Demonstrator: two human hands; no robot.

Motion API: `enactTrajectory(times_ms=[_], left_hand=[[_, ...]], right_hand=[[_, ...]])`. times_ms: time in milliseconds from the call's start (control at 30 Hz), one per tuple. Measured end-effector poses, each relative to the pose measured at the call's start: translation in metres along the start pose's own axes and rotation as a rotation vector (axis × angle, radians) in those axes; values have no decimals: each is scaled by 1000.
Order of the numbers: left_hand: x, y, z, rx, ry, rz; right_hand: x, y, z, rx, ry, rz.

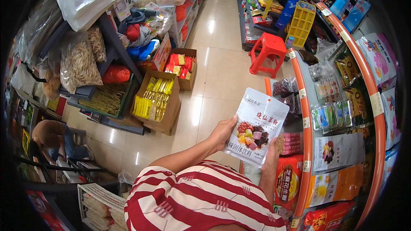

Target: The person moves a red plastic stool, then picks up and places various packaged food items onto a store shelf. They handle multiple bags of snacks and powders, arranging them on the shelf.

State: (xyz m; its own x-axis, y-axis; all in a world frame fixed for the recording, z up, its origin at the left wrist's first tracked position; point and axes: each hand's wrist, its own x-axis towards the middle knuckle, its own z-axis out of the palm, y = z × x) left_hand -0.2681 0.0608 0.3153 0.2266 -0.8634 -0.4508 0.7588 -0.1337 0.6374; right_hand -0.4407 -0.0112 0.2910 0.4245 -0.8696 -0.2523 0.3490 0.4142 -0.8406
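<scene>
A white pouch of powder mix, printed with fruit and jelly cubes, is held up in front of my body with its front facing me. My left hand grips its left edge, the fingers hidden behind it. On the lower right edge, my right hand has hold of the pouch too. Close by on the right, a shelf with an orange price rail carries a similar white pouch and an orange-and-white pouch. Below my right hand lies a red candy bag.
A red plastic stool stands in the tiled aisle ahead. Cardboard cartons of yellow packets and red packets sit on the floor at left. A person bends low at far left; a white plastic basket is behind me at left.
</scene>
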Motion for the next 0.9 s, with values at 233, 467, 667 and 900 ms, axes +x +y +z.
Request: enactTrajectory(times_ms=[233,467,667,900], left_hand=[[-8,9,-14,-62,13,23],[-8,14,-24,-76,73,84],[-12,19,-34,-125,108,151],[-13,23,-31,-117,109,148]], right_hand=[[11,7,0,-2,-136,129],[8,2,17,-118,-228,120],[9,6,30,-166,-252,203],[12,7,32,-160,-246,190]])
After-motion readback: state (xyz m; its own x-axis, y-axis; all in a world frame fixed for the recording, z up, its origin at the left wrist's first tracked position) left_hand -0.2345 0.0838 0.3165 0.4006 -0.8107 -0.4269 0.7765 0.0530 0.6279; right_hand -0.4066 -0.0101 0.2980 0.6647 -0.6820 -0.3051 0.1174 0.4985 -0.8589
